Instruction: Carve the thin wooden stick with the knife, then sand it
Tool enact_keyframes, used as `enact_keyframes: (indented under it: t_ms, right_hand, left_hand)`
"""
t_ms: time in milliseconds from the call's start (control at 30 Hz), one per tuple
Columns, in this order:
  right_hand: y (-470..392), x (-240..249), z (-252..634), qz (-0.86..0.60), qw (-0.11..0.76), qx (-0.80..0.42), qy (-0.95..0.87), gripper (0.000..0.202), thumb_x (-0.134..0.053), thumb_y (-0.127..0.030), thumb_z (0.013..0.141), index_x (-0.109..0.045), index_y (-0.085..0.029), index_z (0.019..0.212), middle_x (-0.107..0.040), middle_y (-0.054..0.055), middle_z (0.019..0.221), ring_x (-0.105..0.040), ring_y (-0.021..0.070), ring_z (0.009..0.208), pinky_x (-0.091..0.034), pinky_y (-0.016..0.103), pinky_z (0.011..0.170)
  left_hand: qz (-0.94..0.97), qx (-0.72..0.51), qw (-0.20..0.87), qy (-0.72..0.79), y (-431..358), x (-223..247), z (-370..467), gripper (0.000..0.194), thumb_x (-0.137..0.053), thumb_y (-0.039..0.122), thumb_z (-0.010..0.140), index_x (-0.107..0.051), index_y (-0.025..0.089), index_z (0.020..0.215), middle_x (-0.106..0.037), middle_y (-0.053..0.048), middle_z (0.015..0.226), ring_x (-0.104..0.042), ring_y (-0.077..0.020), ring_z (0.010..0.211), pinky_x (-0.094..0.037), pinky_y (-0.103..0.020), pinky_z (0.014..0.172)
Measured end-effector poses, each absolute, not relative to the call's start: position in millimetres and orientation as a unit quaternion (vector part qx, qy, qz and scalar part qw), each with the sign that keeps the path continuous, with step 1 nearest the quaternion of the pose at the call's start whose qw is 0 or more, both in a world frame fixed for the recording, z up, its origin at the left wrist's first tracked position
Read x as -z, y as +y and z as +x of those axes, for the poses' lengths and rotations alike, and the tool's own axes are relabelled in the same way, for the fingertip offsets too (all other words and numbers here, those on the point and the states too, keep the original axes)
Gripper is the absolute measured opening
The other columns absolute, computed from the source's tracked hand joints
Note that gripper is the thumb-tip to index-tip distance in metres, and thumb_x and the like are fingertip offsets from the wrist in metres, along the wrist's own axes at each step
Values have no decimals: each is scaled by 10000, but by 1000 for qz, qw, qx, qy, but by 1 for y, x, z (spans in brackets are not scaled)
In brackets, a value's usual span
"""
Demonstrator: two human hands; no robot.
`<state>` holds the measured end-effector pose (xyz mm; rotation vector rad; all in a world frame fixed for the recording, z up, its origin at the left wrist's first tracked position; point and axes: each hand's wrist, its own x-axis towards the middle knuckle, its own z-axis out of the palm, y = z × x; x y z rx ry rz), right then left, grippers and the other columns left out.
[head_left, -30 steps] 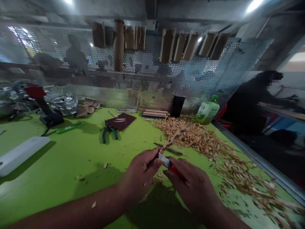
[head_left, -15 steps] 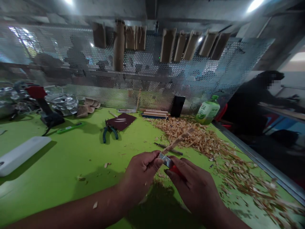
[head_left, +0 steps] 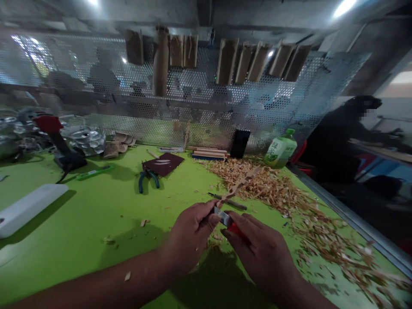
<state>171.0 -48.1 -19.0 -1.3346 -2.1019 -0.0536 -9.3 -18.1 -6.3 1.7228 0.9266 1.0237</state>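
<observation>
Step in hand: apparently whittling. The left hand, closed, grips the slender, wavy, pale-wood stick above the lime-green, flat worktop; the right hand, closed, holds the red-handled, steel-bladed knife at its near end. The next stroke calls for a steady, shallow angle.

Left fingers hide one end of the wooden strip, right fingers most of a red handle.
</observation>
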Motion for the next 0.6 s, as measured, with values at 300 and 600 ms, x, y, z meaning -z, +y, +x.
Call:
enact_keyframes:
  t_ms: [300, 600]
  right_hand:
    - [-48, 18, 171, -512, 320, 16, -797, 283, -487, -331, 909, -660, -193, 1087, -689, 58, 783, -631, 167, 629, -502, 264, 557]
    - [-49, 19, 171, -507, 317, 35, -801, 300, -481, -330, 919, -634, -190, 1135, -689, 62, 815, -643, 176, 642, -491, 266, 545]
  left_hand:
    - [706, -411, 430, 386, -18, 10, -9, 349, -451, 433, 935, -660, 154, 914, -575, -26, 814, -504, -153, 745, -378, -246, 655]
    - [717, -414, 409, 384, -20, 6, -10, 313, -447, 395, 944, -653, 161, 909, -556, -21, 793, -498, -149, 737, -378, -239, 653]
